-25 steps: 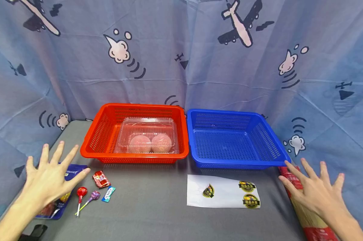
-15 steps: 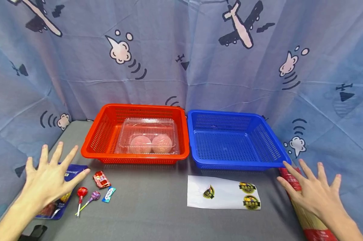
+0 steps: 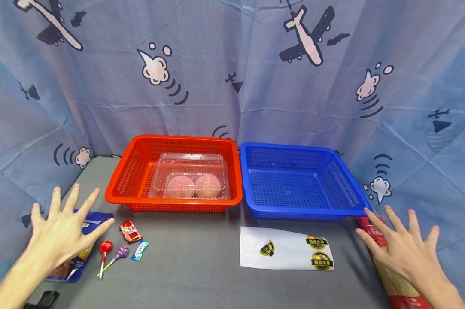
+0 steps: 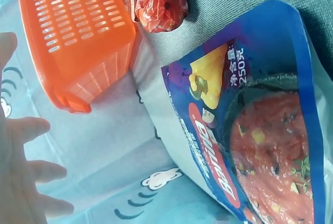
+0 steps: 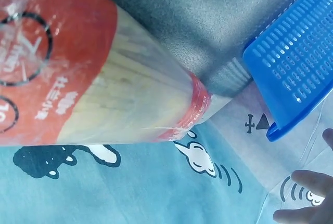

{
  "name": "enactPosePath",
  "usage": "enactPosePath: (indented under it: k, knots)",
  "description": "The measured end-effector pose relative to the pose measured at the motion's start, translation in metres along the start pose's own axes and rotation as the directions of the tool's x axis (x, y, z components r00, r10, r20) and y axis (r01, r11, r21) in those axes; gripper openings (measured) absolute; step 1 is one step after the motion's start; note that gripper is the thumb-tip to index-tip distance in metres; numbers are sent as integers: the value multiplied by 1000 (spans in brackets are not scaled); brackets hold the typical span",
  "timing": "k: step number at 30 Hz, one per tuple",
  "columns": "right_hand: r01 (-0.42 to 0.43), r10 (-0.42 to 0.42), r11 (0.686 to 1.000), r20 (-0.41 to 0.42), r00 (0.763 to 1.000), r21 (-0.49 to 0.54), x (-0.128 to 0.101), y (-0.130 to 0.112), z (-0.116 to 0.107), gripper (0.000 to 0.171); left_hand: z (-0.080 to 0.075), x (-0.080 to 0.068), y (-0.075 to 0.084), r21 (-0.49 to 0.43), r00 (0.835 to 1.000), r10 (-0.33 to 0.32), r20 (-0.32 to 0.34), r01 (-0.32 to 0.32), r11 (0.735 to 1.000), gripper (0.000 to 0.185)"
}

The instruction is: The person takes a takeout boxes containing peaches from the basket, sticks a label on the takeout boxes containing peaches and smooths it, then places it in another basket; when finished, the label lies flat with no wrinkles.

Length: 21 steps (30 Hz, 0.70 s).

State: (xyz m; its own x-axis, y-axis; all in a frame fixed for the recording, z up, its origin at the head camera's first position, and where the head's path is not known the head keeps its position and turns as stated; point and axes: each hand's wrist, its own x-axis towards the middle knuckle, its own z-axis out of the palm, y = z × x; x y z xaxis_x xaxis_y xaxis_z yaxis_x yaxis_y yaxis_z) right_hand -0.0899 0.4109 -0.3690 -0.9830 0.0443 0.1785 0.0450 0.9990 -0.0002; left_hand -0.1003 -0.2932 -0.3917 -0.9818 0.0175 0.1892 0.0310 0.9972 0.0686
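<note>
While left hand (image 3: 59,234) and right hand (image 3: 406,253) splay wide | blue pouch (image 4: 250,122) lies below left | pasta pack (image 5: 114,78) below right

The head view cuts off the pasta packet (image 3: 393,277) (its near end).

Curtained booth, wider room type indeterminate from here: before me, airplane-printed blue cloth (image 3: 201,64) encloses a grey surface (image 3: 186,274) at back and both sides.
</note>
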Motion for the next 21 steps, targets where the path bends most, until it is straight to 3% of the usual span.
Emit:
enactPosePath:
  k: [5,11,21]
  knots:
    - [-8,8,1000,12,1000,-8,-1,-2,1,74,2,-1,0,3,1000,4,4,-4,1000,92]
    - [20,-20,1000,1,1000,0,-1,-7,0,72,0,2,7,-18,999,19,-37,-20,1000,91]
    - [143,-143,990,-16,990,0,23,-46,-11,71,-5,30,26,-43,995,81,-64,-83,996,91]
